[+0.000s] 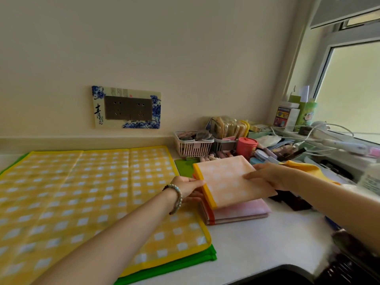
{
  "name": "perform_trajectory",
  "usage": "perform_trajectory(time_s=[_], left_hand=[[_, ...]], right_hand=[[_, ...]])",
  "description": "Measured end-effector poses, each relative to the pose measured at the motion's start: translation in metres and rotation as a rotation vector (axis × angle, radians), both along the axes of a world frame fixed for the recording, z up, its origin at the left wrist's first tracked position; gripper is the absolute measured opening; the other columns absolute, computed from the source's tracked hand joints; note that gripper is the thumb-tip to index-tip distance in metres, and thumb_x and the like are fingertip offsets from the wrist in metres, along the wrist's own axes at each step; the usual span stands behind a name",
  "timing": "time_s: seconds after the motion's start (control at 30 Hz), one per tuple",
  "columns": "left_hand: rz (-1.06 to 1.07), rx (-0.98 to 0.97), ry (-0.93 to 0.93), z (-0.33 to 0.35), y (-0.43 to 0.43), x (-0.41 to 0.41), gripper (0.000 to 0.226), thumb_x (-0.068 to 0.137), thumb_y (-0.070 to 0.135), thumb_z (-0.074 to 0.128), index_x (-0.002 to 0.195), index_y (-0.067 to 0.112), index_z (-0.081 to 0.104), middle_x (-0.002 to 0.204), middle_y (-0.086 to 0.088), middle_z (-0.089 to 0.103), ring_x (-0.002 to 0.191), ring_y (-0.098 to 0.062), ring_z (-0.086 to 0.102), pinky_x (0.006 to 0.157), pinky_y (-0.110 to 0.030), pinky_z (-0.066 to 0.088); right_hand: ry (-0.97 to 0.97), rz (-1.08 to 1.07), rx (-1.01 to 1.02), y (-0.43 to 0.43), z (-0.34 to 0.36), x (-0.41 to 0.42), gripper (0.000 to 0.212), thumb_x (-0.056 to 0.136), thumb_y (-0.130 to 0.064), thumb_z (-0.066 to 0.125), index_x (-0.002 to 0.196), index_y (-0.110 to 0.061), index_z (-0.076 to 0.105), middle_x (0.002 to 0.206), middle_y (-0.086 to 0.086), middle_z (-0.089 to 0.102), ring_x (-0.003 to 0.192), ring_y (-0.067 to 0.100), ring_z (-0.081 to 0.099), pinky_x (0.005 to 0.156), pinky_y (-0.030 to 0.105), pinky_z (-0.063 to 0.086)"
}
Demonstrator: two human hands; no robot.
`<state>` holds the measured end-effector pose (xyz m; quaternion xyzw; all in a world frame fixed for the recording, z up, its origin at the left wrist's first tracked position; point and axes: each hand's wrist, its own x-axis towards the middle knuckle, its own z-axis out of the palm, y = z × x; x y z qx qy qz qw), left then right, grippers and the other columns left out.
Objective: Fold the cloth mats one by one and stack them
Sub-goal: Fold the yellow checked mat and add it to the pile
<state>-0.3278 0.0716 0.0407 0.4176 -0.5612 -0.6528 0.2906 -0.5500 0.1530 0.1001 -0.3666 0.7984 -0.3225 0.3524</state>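
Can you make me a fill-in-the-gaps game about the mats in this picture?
1. The flat mat on the counter is checked white and ____.
2. The mat edge peeking out beneath it is ____.
3. The left hand and right hand hold a folded mat over a stack that is mostly ____.

Missing words: yellow, green, pink.
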Motion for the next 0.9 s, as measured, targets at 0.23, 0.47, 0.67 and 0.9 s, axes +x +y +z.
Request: perform_trajectory(time_s=[0.23, 0.47, 0.67, 0.9], left_hand=[[-0.026, -0.031, -0.134, -0.010, -0.007, -0.002, 0.031, 0.084, 0.017, 0.069, 0.107, -0.001, 0.061, 0.075, -0.007, 0.065, 0.046, -0.007, 0.061, 0.042, -0.018, 0.051], [-0.051, -0.018, -0.158, -0.014, -0.009, -0.002, 0.025, 0.082, 0.019, 0.070, 0.099, 0.004, 0.060, 0.076, -0.006, 0.064, 0.058, -0.010, 0.061, 0.046, -0.019, 0.054], [-0.053, -0.027, -0.162, -0.016, -0.009, 0.001, 0.022, 0.081, 0.022, 0.072, 0.088, 0.009, 0.057, 0.076, -0.007, 0.065, 0.051, -0.008, 0.062, 0.046, -0.020, 0.054], [-0.059, -0.067, -0.122, -0.009, -0.006, 0.017, 0.027, 0.081, 0.026, 0.071, 0.097, 0.011, 0.055, 0.091, -0.005, 0.066, 0.062, -0.013, 0.063, 0.049, -0.023, 0.055]], right_hand=[[0.059, 0.029, 0.076, -0.005, -0.020, -0.006, 0.048, 0.082, -0.022, 0.071, 0.126, -0.011, 0.054, 0.122, 0.006, 0.055, 0.115, 0.024, 0.050, 0.100, 0.034, 0.042], [0.105, 0.040, 0.133, -0.007, -0.030, -0.011, 0.053, 0.080, -0.027, 0.073, 0.127, -0.011, 0.054, 0.129, 0.009, 0.054, 0.119, 0.027, 0.049, 0.103, 0.037, 0.042], [0.181, 0.052, 0.149, -0.008, -0.032, -0.011, 0.055, 0.078, -0.034, 0.074, 0.125, -0.012, 0.057, 0.127, 0.008, 0.056, 0.116, 0.027, 0.052, 0.102, 0.039, 0.044], [0.438, 0.104, 0.084, -0.006, -0.007, 0.005, 0.070, 0.082, -0.043, 0.067, 0.139, -0.010, 0.042, 0.141, 0.011, 0.043, 0.123, 0.027, 0.046, 0.098, 0.033, 0.042]])
